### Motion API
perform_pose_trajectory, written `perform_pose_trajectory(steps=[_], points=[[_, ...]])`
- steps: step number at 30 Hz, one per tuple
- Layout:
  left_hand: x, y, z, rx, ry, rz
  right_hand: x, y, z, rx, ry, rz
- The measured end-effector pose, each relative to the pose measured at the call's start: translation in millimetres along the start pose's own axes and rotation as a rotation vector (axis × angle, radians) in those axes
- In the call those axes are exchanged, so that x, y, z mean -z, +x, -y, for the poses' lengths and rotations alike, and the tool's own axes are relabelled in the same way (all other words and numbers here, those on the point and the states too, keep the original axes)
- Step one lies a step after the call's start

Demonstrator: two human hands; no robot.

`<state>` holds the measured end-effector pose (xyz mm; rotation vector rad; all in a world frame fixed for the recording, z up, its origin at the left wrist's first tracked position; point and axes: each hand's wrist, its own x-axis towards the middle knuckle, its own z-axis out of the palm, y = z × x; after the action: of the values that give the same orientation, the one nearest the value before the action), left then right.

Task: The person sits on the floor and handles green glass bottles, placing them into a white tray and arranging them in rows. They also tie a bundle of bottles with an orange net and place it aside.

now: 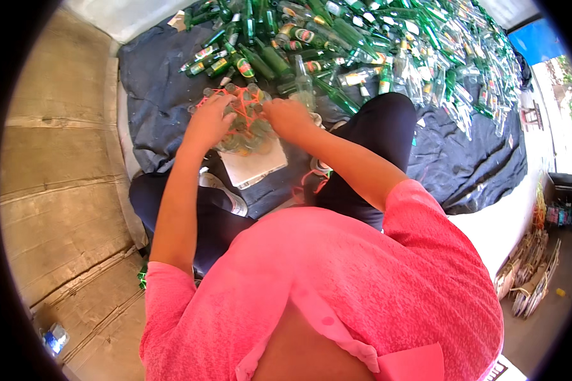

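A cluster of clear glass bottles stands upright before me, packed close together. Orange-red cord criss-crosses around their necks. On the cluster's left side rests my left hand, its fingers over the bottle tops; whether they pinch the cord is unclear. My right hand is curled closed at the right side, against the cord, and its fingertips are hidden. Beneath the bottles is a flat white block. Just beyond my right hand a single clear bottle stands upright.
A large heap of green and clear bottles covers the far side of the black sheet. Cardboard lines the left. Loose orange cord lies by my right shoe. Bundled sticks lie at the far right.
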<state>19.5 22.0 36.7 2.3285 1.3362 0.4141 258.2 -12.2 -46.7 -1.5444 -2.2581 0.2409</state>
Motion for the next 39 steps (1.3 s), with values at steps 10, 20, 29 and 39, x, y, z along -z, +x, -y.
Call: perform_pose_trajectory(steps=[10,20,29,39], points=[[71,32,39,-0.094,0.314,0.272,28,22,-6,-0.128,0.166,0.319],[22,58,30,0.134,0.155,0.495,40,35,-9,-0.157,0.147,0.477],[17,51,53,0.002,0.268,0.507,44,42,-2,-0.177,0.081,0.509],[20,41,41,-0.141,0.519,0.445,44,41,-5,-0.188,0.088,0.5]])
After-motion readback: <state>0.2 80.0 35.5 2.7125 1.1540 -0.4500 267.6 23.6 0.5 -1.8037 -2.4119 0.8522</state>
